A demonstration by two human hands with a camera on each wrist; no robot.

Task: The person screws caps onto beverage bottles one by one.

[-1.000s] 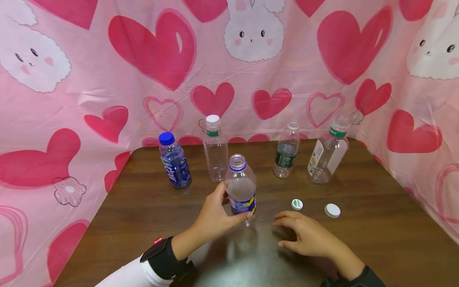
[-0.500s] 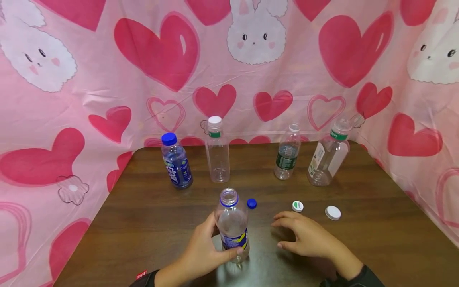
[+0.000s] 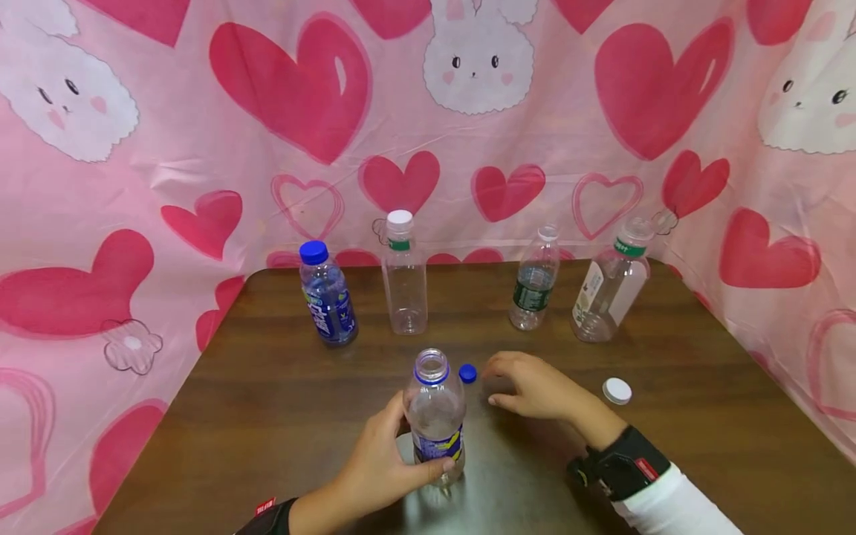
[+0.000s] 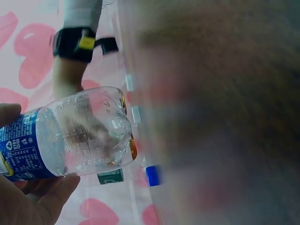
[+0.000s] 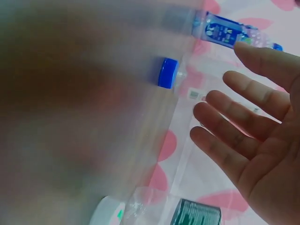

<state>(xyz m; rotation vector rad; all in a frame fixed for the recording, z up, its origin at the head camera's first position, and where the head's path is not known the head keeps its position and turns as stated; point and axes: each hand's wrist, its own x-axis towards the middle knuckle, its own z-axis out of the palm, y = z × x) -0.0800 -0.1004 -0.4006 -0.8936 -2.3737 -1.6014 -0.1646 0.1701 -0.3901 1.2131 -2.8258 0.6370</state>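
My left hand (image 3: 384, 461) grips a clear plastic bottle (image 3: 436, 416) with a blue-and-yellow label, its fingers and thumb curled round the lower part. The bottle stands upright, its mouth uncapped, with a blue ring below the rim. A little amber liquid shows at its base in the left wrist view. Just behind the bottle, a blue bottle cap (image 3: 468, 373) lies on the table. My right hand (image 3: 538, 386) is to the right of that cap, fingers loosely extended and holding nothing. In the right wrist view the palm and spread fingers (image 5: 234, 101) show beside the blue cap (image 5: 168, 73).
Along the back of the table (image 3: 267, 416) stand a blue-capped bottle (image 3: 329, 308), a white-capped clear bottle (image 3: 405, 286), a green-labelled bottle (image 3: 533, 290) and a wide clear bottle (image 3: 610, 293). A white cap (image 3: 617, 391) lies at right; another white cap (image 5: 107, 212) shows in the right wrist view.
My left hand has drawn the bottle toward me and left, uncovering the blue cap. My right hand has moved forward and left toward that cap, covering the green-marked white cap in the head view.
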